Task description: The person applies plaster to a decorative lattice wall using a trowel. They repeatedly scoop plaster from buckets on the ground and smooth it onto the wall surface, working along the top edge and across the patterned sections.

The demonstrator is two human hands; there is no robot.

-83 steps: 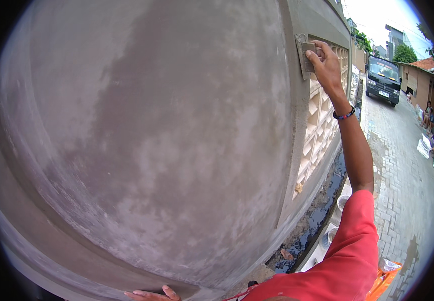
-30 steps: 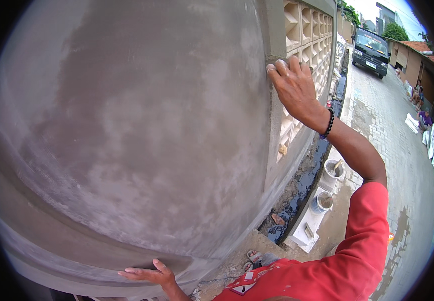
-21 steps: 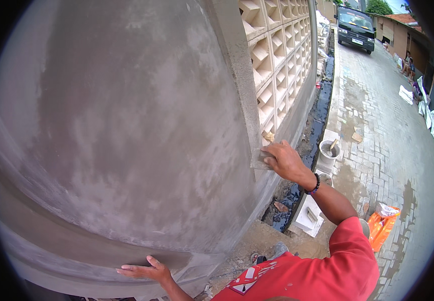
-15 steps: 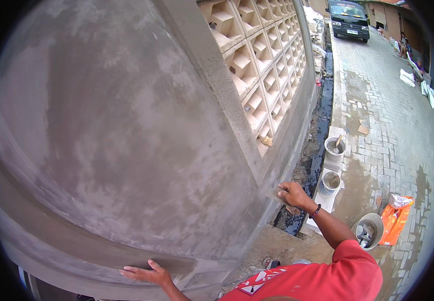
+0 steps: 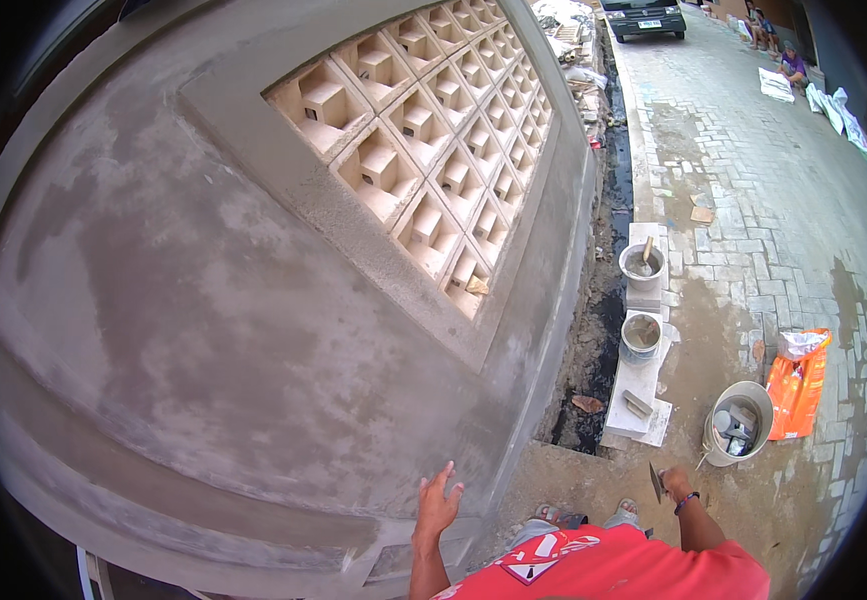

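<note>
My left hand (image 5: 437, 506) is raised in front of the lower part of the grey plastered wall (image 5: 283, 370), its fingers apart and nothing in them. Whether it touches the plaster I cannot tell. Low on my right side, over the ground, my right hand (image 5: 674, 484) grips a trowel (image 5: 656, 483) whose thin dark blade shows almost edge-on. A wide bucket (image 5: 713, 430) with tools and grey pieces inside stands just beyond that hand. The plaster has darker damp patches and paler dry ones.
A block lattice (image 5: 418, 233) fills the wall opening. Beside the wall runs a dark wet drainage ditch (image 5: 608, 300). Two mortar buckets, one nearer (image 5: 641, 352) and one farther (image 5: 641, 281), stand on pale slabs. An orange sack (image 5: 798, 395) lies right; a dark vehicle (image 5: 643, 18) and seated people are farther off.
My right hand has drawn back from the wall to low on my right, still holding the trowel. My left hand has moved rightward along the wall. The view has shifted.
</note>
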